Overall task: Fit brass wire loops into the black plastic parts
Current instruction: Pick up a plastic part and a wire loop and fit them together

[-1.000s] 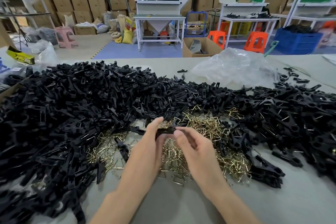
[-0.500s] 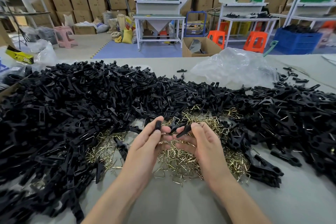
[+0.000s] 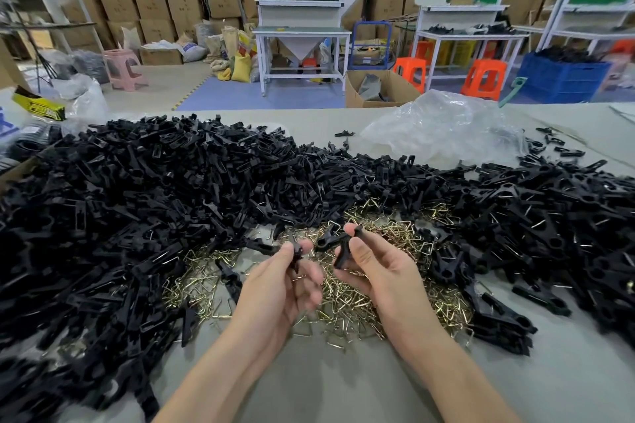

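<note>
Looking down from the head view, two bare hands hover above a grey table (image 3: 567,388), close together but not touching. The left hand (image 3: 275,292) has its grip narrow: thumb and forefinger pinch a small black plastic part (image 3: 296,256) that stands roughly upright between the fingertips, while the other fingers curl loosely beneath. The right hand (image 3: 381,271) has its grip closed on a second black part (image 3: 340,247), a longer piece held at a tilt, its upper end between the thumb and forefinger. Whether either held part carries a wire cannot be told.

Directly below the hands lies a loose pile of brass wire loops (image 3: 347,306), spread on the table. A large heap of black parts (image 3: 154,199) covers the table to the left and behind the loops, and another heap (image 3: 549,223) lies to the right; some pieces there show thin metal wires. A crumpled clear plastic bag (image 3: 443,127) rests at the far edge of the table. Beyond it stand an open cardboard box (image 3: 378,87), orange stools (image 3: 482,77) and a blue crate (image 3: 563,79).
</note>
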`<action>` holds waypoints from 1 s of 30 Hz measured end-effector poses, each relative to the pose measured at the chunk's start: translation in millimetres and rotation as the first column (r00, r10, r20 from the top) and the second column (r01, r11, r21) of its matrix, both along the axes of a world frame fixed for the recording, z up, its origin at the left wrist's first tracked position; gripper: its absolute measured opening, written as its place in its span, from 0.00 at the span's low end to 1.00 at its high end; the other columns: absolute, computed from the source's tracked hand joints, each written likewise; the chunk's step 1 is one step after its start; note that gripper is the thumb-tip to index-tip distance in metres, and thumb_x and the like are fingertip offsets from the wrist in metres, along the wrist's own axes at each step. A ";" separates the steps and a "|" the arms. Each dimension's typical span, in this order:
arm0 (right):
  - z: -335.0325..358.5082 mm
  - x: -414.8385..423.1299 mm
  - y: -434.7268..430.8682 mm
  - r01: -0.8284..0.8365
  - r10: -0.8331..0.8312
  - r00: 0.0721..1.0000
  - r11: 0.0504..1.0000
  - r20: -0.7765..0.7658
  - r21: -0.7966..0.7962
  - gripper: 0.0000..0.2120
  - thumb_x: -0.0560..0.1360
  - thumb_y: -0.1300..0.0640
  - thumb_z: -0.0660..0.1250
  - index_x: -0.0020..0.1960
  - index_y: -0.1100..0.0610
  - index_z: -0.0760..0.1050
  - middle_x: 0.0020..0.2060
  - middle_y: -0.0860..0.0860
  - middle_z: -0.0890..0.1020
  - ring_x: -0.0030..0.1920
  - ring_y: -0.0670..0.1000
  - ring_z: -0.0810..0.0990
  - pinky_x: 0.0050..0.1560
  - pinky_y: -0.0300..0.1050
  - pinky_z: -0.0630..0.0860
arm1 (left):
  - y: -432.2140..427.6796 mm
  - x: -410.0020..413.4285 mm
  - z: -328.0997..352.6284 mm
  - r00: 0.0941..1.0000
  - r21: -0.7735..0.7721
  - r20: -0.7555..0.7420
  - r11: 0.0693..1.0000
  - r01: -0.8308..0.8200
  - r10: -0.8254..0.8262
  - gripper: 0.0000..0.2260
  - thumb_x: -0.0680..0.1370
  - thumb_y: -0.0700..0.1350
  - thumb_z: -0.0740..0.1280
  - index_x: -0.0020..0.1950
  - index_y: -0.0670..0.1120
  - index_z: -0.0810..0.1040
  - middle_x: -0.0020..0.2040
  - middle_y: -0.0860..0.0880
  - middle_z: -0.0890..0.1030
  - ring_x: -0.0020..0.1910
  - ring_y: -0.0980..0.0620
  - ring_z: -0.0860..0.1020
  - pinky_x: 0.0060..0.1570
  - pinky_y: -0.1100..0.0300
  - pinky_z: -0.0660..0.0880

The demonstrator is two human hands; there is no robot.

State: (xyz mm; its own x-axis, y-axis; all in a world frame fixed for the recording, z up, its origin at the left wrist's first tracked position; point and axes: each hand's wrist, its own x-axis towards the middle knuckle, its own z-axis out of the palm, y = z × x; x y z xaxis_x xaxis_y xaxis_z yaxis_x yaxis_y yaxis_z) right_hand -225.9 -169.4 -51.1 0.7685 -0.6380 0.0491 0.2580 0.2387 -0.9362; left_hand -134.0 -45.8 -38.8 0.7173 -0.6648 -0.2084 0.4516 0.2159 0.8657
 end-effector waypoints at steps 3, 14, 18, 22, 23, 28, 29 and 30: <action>0.4 0.5 -0.5 -0.020 0.020 1.000 1.000 0.000 -0.014 0.15 0.73 0.53 0.71 0.59 0.52 0.83 0.52 0.56 0.87 0.50 0.51 0.86 0.49 0.43 0.83 | -3.1 -0.9 -0.2 1.000 -0.018 -0.020 1.000 0.006 -0.006 0.15 0.85 0.48 0.56 0.51 0.43 0.80 0.36 0.46 0.81 0.27 0.52 0.77 0.23 0.62 0.72; 1.4 -1.7 2.2 -0.040 0.033 0.997 0.992 -0.064 -0.116 0.14 0.80 0.62 0.68 0.58 0.46 0.83 0.56 0.49 0.86 0.58 0.50 0.84 0.53 0.42 0.82 | -1.5 -3.1 -1.1 0.998 -0.096 0.058 0.995 -0.014 0.019 0.11 0.85 0.41 0.58 0.63 0.44 0.76 0.39 0.42 0.82 0.33 0.50 0.80 0.31 0.63 0.76; 1.8 -1.4 1.9 -0.024 0.015 0.997 0.992 -0.073 -0.126 0.15 0.80 0.64 0.67 0.60 0.47 0.82 0.56 0.52 0.86 0.60 0.56 0.83 0.57 0.48 0.82 | 0.8 -4.4 -1.4 0.993 -0.105 0.117 0.994 -0.013 0.026 0.11 0.84 0.39 0.58 0.64 0.44 0.76 0.41 0.40 0.83 0.32 0.49 0.80 0.31 0.62 0.77; 1.7 -1.3 1.8 -0.024 0.015 0.997 0.992 -0.071 -0.125 0.16 0.80 0.66 0.67 0.59 0.47 0.81 0.55 0.52 0.86 0.58 0.55 0.84 0.59 0.50 0.82 | 1.3 -4.4 -1.2 0.995 -0.181 0.098 0.983 0.031 -0.014 0.14 0.79 0.42 0.63 0.64 0.43 0.77 0.49 0.39 0.85 0.42 0.49 0.85 0.41 0.61 0.81; 1.5 -1.3 1.9 -0.020 0.010 0.997 0.991 -0.074 -0.136 0.17 0.80 0.66 0.67 0.59 0.46 0.82 0.54 0.51 0.86 0.57 0.52 0.84 0.58 0.50 0.82 | 1.0 -4.2 -1.3 0.993 -0.195 0.115 0.980 0.044 -0.021 0.16 0.77 0.43 0.66 0.65 0.44 0.77 0.52 0.39 0.85 0.45 0.49 0.85 0.43 0.61 0.81; 0.0 -1.9 1.2 -0.002 -0.012 0.997 0.983 -0.073 -0.184 0.17 0.79 0.65 0.69 0.59 0.45 0.82 0.52 0.50 0.86 0.51 0.47 0.84 0.57 0.50 0.83 | -0.5 -0.7 -9.5 0.958 -0.100 0.281 0.995 -0.022 0.050 0.12 0.74 0.47 0.70 0.56 0.46 0.83 0.43 0.42 0.86 0.38 0.49 0.84 0.37 0.63 0.79; -0.2 -2.1 1.0 -0.003 -0.012 0.997 0.981 -0.074 -0.193 0.17 0.79 0.65 0.69 0.59 0.45 0.82 0.52 0.49 0.86 0.50 0.46 0.84 0.56 0.49 0.83 | 0.4 -0.5 -12.0 0.945 -0.048 0.322 0.998 -0.043 0.056 0.11 0.74 0.51 0.70 0.55 0.50 0.84 0.38 0.45 0.84 0.34 0.50 0.81 0.33 0.62 0.78; -0.4 -2.2 0.9 -0.004 -0.010 0.997 0.980 -0.074 -0.199 0.17 0.79 0.64 0.70 0.60 0.45 0.82 0.52 0.49 0.86 0.49 0.45 0.84 0.55 0.47 0.83 | 1.6 -0.5 -14.4 0.935 0.000 0.349 0.998 -0.061 0.057 0.13 0.74 0.54 0.70 0.56 0.53 0.84 0.35 0.48 0.81 0.31 0.52 0.78 0.30 0.61 0.76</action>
